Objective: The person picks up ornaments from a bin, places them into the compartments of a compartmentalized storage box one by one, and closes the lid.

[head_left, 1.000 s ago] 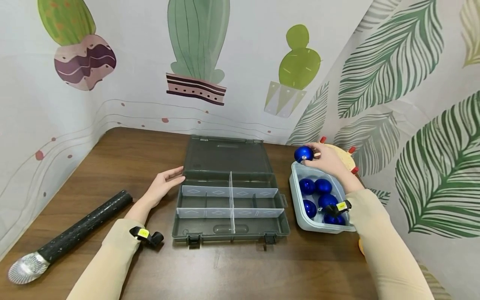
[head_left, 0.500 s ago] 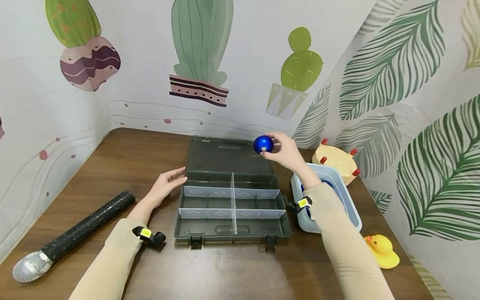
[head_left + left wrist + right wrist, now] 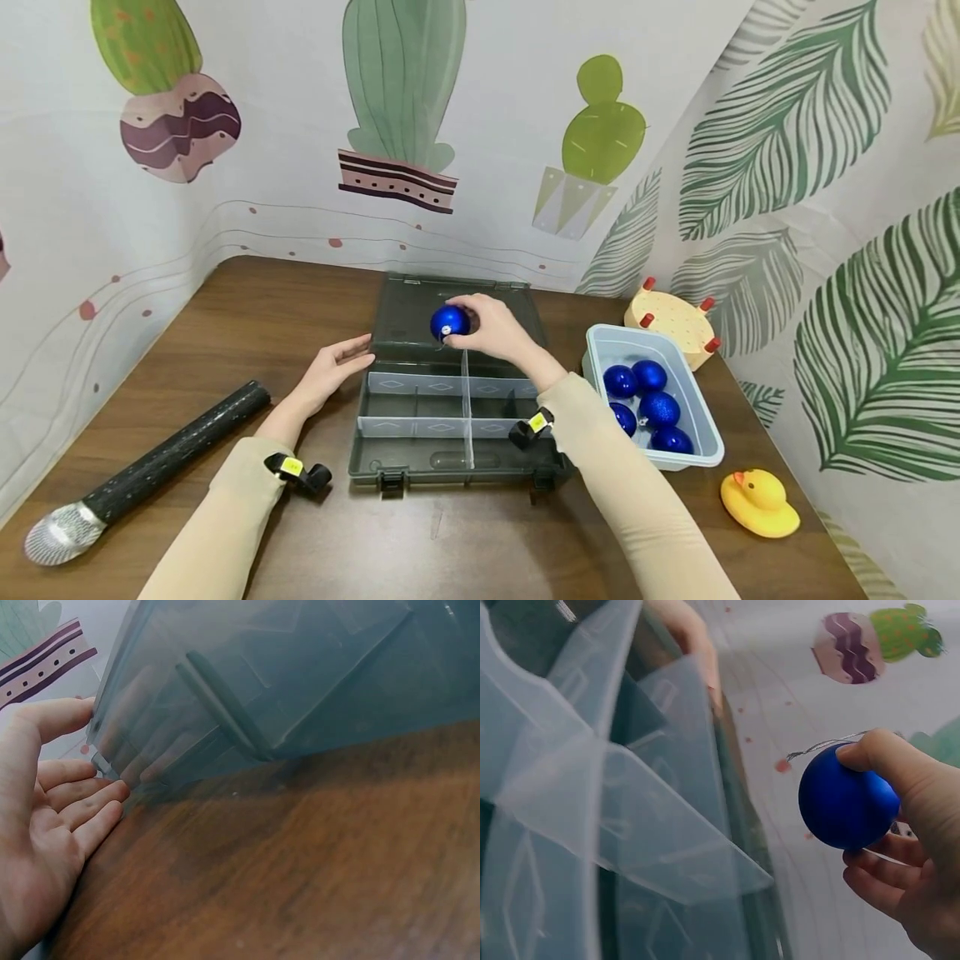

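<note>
My right hand (image 3: 491,329) grips a shiny blue Christmas bauble (image 3: 448,322) between thumb and fingers, above the back of the open dark compartment box (image 3: 408,475). In the right wrist view the bauble (image 3: 847,796) shows a thin silver hanging thread, and pale translucent dividers (image 3: 682,855) split the box beside it. My left hand (image 3: 330,375) has its fingers extended against the box's left side near the hinge. Seen from the left wrist, those fingertips (image 3: 112,791) are right at the box's wall (image 3: 315,682).
Right of the box, a light blue plastic tub (image 3: 708,446) holds several blue baubles (image 3: 660,409). Behind it stands a cream round piece with red legs (image 3: 671,325). A yellow rubber duck (image 3: 760,503) sits at the right. A black microphone (image 3: 172,450) lies at the left.
My right hand has carried the bauble from above the blue tub leftwards to over the compartment box. The tub's baubles and the duck show again. My left hand stays put.
</note>
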Available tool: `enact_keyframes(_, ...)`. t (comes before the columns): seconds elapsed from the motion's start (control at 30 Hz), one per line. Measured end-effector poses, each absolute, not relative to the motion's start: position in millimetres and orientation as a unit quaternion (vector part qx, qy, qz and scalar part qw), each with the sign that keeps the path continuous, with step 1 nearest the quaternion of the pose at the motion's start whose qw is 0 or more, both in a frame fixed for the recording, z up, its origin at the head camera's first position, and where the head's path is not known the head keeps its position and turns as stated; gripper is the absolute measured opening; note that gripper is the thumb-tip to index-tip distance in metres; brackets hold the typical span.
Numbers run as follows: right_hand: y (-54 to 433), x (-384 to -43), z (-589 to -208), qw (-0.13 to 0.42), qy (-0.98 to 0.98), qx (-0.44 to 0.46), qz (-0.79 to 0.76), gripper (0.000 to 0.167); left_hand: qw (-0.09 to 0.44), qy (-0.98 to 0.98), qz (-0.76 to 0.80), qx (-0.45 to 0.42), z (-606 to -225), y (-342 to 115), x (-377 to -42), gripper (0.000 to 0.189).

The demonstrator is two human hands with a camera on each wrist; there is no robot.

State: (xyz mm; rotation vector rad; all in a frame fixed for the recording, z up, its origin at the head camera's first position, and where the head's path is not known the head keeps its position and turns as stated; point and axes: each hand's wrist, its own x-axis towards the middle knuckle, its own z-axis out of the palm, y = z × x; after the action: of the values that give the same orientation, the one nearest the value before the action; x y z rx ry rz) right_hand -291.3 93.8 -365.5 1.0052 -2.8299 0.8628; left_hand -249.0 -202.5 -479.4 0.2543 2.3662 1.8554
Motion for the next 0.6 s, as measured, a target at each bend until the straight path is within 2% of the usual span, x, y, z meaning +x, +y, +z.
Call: enact_keyframes(0.6,60,-280,-377,-0.08,-0.911,0.352,0.2,0.052,0.054,0.788,0.608,0.085,-480,-201,-249,0.061)
